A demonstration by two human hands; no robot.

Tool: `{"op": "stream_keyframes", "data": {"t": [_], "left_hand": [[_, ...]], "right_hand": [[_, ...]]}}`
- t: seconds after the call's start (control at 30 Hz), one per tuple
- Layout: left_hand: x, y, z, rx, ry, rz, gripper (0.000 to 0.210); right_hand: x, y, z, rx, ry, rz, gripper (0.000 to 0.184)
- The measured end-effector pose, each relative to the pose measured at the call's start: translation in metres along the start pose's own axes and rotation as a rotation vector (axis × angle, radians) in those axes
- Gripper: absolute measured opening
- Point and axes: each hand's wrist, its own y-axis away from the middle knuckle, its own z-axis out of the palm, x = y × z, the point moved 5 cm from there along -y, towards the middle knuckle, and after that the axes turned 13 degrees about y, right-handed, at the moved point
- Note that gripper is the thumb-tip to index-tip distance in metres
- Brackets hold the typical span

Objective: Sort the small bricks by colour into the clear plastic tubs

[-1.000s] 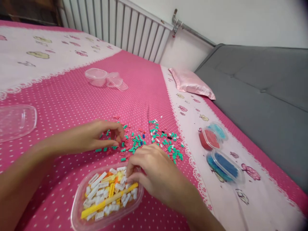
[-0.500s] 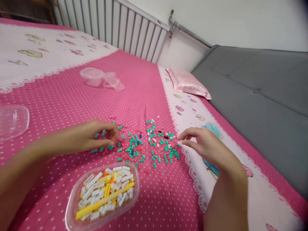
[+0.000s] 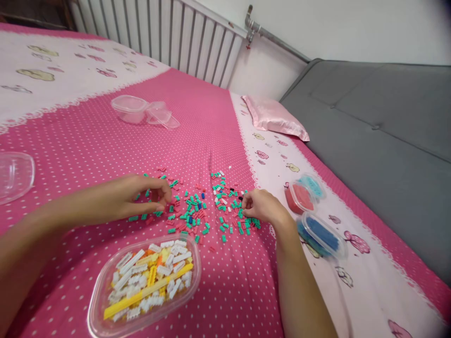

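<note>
My left hand (image 3: 150,197) rests at the left side of a scattered pile of small building bricks (image 3: 192,209), mostly green and pink with a few blue, white and black. Its thumb and fingertips are curled close together over the bricks; whether a brick is between them I cannot make out. On the pile's right part lies my right hand (image 3: 262,206), fingers bent and pinched down among the bricks, their tips partly hidden. In front stands a clear plastic tub (image 3: 196,281) filled with white, yellow and orange bricks, a long yellow strip lying across them.
On the right are tubs of red bricks (image 3: 301,197), dark blue bricks (image 3: 322,233) and light blue bricks (image 3: 312,184). Clear containers (image 3: 130,105) lie farther back, a clear lid (image 3: 16,176) at left. A pink pillow (image 3: 276,119) sits by the grey headboard (image 3: 369,108).
My right hand has moved left from the pile's right edge onto the bricks, uncovering the tubs on the right. The left hand has hardly moved; the view has shifted slightly.
</note>
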Motion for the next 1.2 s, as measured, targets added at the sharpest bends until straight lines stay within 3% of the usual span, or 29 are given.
{"op": "stream_keyframes", "data": {"t": [0.3,0.47,0.53,0.63,0.73,0.83,1.0,1.2], "left_hand": [[-0.003,0.003,0.0,0.003,0.068,-0.057,0.022],[-0.003,0.002,-0.001,0.016,0.092,-0.069,0.021],[-0.001,0.002,-0.001,0.027,0.1,-0.059,0.021],[0.005,0.003,0.0,0.045,0.099,-0.051,0.022],[0.012,0.004,0.002,0.056,0.075,-0.042,0.023],[0.017,0.004,0.003,0.067,0.073,-0.015,0.021],[0.019,0.005,0.005,0.051,0.083,0.014,0.014],[0.02,0.005,0.005,0.055,0.081,0.025,0.015]], "right_hand": [[-0.002,0.003,-0.004,-0.007,0.001,-0.015,0.019],[-0.001,0.019,-0.025,0.026,-0.085,-0.046,0.019],[-0.017,0.032,-0.039,0.073,-0.188,-0.153,0.019],[-0.064,0.057,-0.051,0.111,-0.271,-0.382,0.016],[-0.115,0.08,-0.044,0.1,-0.222,-0.59,0.019],[-0.146,0.093,-0.029,0.082,-0.195,-0.69,0.02],[-0.16,0.095,-0.016,0.027,-0.227,-0.747,0.02],[-0.161,0.094,-0.021,0.006,-0.245,-0.746,0.021]]}}
